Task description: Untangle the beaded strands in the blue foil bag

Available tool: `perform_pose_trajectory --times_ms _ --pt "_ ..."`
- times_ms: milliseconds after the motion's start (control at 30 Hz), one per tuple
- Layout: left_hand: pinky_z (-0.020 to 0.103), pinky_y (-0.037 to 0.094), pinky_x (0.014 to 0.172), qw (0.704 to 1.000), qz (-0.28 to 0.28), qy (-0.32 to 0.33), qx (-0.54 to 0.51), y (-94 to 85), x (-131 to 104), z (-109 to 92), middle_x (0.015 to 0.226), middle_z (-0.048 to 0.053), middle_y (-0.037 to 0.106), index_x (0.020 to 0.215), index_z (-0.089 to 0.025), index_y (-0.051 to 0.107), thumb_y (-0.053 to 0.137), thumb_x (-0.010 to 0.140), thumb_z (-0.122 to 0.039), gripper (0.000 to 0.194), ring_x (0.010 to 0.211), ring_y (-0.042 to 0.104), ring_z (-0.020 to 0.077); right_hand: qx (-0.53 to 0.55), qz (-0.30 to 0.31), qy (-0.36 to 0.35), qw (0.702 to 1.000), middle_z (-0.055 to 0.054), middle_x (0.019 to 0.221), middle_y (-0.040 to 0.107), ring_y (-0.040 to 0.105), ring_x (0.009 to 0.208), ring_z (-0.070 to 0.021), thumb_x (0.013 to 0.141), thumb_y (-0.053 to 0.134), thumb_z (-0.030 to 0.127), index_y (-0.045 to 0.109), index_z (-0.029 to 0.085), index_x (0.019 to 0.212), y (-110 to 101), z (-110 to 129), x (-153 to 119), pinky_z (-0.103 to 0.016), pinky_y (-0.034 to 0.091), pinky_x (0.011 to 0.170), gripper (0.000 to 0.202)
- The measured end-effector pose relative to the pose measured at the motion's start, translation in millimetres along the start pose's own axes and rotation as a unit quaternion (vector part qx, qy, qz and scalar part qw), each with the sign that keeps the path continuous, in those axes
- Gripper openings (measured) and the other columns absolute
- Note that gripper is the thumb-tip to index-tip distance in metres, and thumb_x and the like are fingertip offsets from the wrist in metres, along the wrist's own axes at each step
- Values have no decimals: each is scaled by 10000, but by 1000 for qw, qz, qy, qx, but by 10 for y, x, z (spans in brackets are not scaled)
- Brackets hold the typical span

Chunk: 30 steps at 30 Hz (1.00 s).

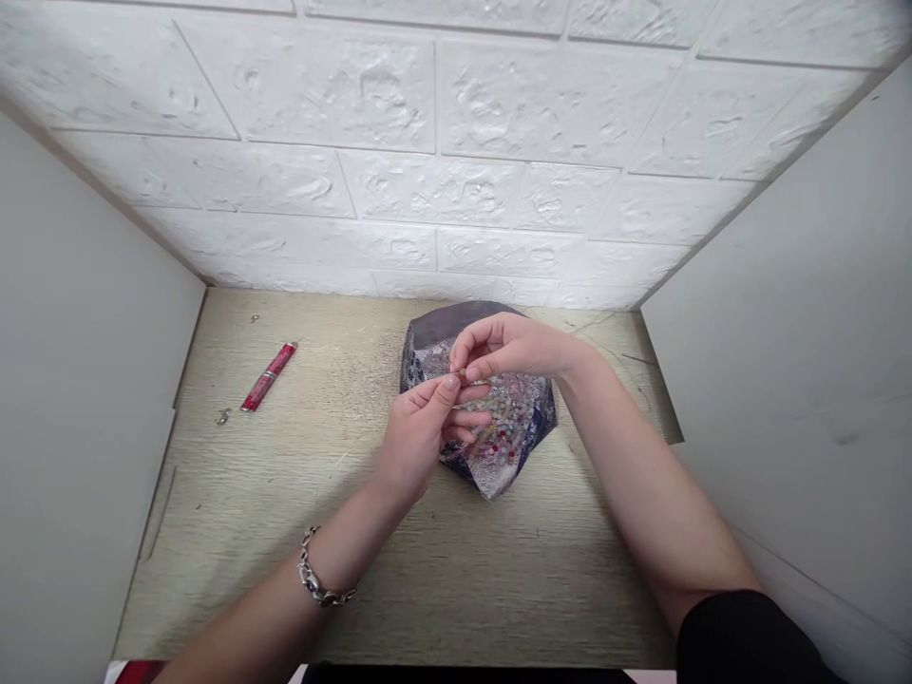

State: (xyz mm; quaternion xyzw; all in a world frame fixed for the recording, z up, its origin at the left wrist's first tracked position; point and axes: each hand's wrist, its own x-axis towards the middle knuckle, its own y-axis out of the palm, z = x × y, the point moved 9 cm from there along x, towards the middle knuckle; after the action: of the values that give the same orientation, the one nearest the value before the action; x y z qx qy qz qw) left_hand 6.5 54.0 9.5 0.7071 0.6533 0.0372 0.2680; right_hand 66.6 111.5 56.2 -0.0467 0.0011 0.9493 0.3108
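Observation:
A bag of loose beads [509,408], mostly clear, pink and red, lies spread on the table with its grey and dark blue edges folded up. Above it, my left hand [427,418] pinches with thumb and forefinger while its other fingers stretch out over the beads. My right hand [509,347] comes in from the right, its thumb and forefinger pinched right at the left fingertips. Something tiny, perhaps a bead, seems to be between the two pinches, too small to make out. A silver chain bracelet [312,575] circles my left wrist.
On the left of the wooden table [313,513] lies a red tube [269,377] with a silvery band. Small metal pieces [223,416] lie beside it. Thin thread [605,328] trails at the back right. A white brick-pattern wall [427,190] and grey side panels [798,313] enclose the table.

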Motion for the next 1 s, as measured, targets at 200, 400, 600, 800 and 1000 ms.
perform_pose_trajectory --times_ms 200,400,600,800,1000 --pt "147 472 420 1000 3 -8 -22 9 0 3 808 65 705 808 -126 651 610 723 -351 245 568 640 104 0 -8 -2 1000 14 732 611 559 689 -73 653 668 173 607 126 759 3 11 1 -210 447 659 131" --pt "139 473 424 999 -2 -5 -33 -6 2 4 824 56 703 795 -136 651 612 725 -339 219 591 647 102 -11 -17 -1 1000 17 712 607 549 665 -67 657 653 156 607 126 750 17 27 11 -204 441 641 107" --pt "139 485 452 999 -3 -1 -35 -17 13 6 860 70 701 806 -132 655 602 738 -327 214 633 655 109 -19 -17 0 1000 16 707 602 533 633 -63 663 649 160 603 125 760 23 27 16 -199 436 602 112" --pt "146 488 459 999 -3 8 -32 -27 19 -1 868 82 701 831 -130 657 616 722 -342 242 688 666 143 -16 -21 -2 1000 13 723 604 543 657 -66 666 657 178 599 126 765 12 22 15 -196 443 609 126" --pt "148 489 471 999 -1 13 -31 -19 14 -16 890 78 698 841 -139 659 617 720 -343 241 673 662 127 -6 -20 -9 1000 11 739 599 549 680 -65 672 658 183 594 129 764 15 26 15 -188 446 620 124"
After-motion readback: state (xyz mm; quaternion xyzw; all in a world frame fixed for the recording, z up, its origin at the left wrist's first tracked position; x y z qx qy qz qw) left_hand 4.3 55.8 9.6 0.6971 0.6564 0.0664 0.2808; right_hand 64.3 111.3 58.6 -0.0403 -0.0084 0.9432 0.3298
